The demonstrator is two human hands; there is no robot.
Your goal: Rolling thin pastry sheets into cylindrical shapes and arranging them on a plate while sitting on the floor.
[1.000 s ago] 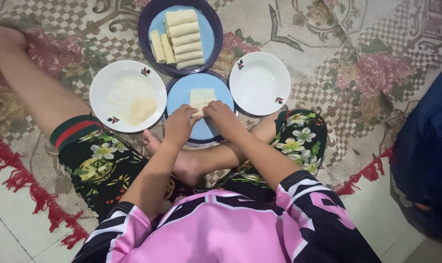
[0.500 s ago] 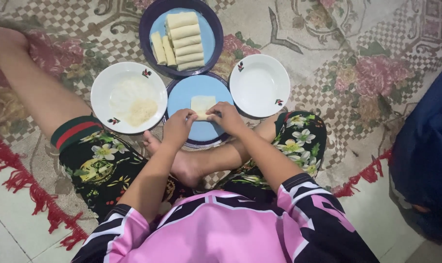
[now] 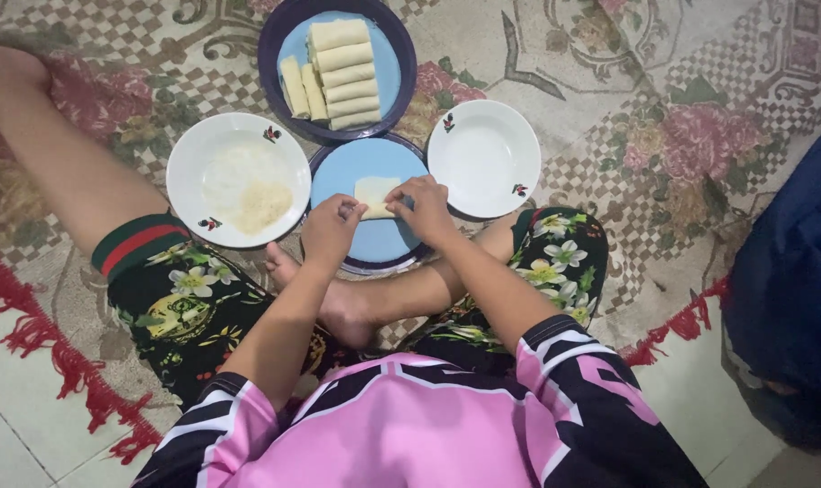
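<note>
A pale pastry wrapper lies partly folded on a blue plate in front of me. My left hand pinches its near left edge. My right hand presses on its right side, fingers curled over the fold. Both hands rest on the same piece. Beyond it, a dark-rimmed blue plate holds several finished pale rolls laid side by side.
A white bowl with a heap of crumbs sits to the left. To the right stands an empty white bowl. I sit cross-legged on a floral rug with a red fringe. A dark blue shape is at the right.
The view has shifted slightly. My hands have kept working the wrapper on the blue plate, folding it into a narrower shape; the other dishes have stayed put.
</note>
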